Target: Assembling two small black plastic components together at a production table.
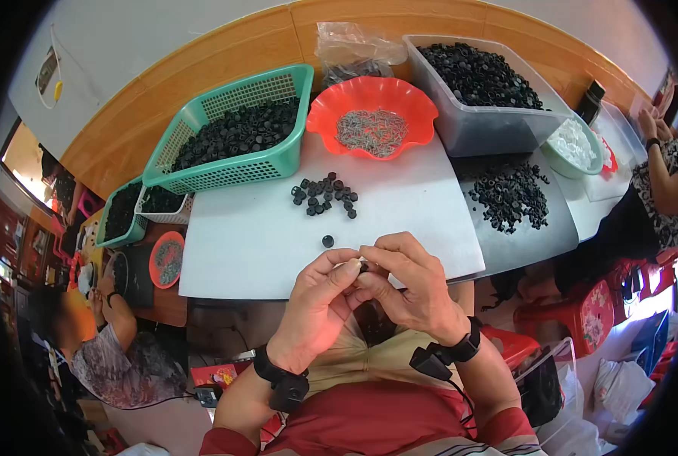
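Observation:
My left hand [316, 300] and my right hand [418, 287] meet above the front edge of the white work surface. Their fingertips pinch a small black part [364, 267] between them; the fingers cover most of it, so its exact shape is hidden. Just beyond, a single round black cap-like piece [328, 241] lies by itself. Farther back sits a loose group of similar black pieces [325, 194]. A red scalloped bowl [331, 99] behind them holds many thin grey metal pins [371, 131].
A green basket [225, 178] of black pieces stands back left. At back right is a clear bin [491, 133] of black parts, with a pile of small black parts [510, 196] before it. Co-workers sit at left [118, 357] and right [662, 171].

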A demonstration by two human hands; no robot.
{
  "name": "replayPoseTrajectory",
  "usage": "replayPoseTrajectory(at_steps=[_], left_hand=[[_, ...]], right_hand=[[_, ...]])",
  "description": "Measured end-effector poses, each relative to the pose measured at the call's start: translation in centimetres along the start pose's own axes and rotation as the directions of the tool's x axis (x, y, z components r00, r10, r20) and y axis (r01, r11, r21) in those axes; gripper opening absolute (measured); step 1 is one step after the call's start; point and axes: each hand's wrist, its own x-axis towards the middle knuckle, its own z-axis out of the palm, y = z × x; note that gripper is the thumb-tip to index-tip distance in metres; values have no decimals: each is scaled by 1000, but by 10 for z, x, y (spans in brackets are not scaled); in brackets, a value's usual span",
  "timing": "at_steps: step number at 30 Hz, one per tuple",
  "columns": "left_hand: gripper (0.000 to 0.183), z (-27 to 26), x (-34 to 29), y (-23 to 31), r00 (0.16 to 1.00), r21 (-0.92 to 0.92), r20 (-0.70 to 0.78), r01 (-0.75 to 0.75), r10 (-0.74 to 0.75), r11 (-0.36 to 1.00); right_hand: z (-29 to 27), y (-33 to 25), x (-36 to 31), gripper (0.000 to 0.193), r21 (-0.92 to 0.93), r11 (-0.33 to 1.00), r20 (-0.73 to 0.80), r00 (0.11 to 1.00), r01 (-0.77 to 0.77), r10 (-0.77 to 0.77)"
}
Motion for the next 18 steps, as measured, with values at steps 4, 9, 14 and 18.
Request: replayPoseTrajectory(at_steps=[4,9,14,18], left_hand=[[25,0,0,-1,1000,10,13,-2,2,1000],[24,3,1,-2,1000,5,-3,0,0,1000],[24,5,0,-1,1000,30,-6,-11,11,999],[22,5,0,-2,1000,22,7,-15,15,1000]], right_hand=[[0,0,-2,31,-32,999,-21,1000,-10,10],[1,4,-5,30,-36,999,-48,999,14,-16],[3,5,-5,27,-23,1000,-115,993,14,-16],[4,4,-6,23,-42,999,-145,989,14,-20]])
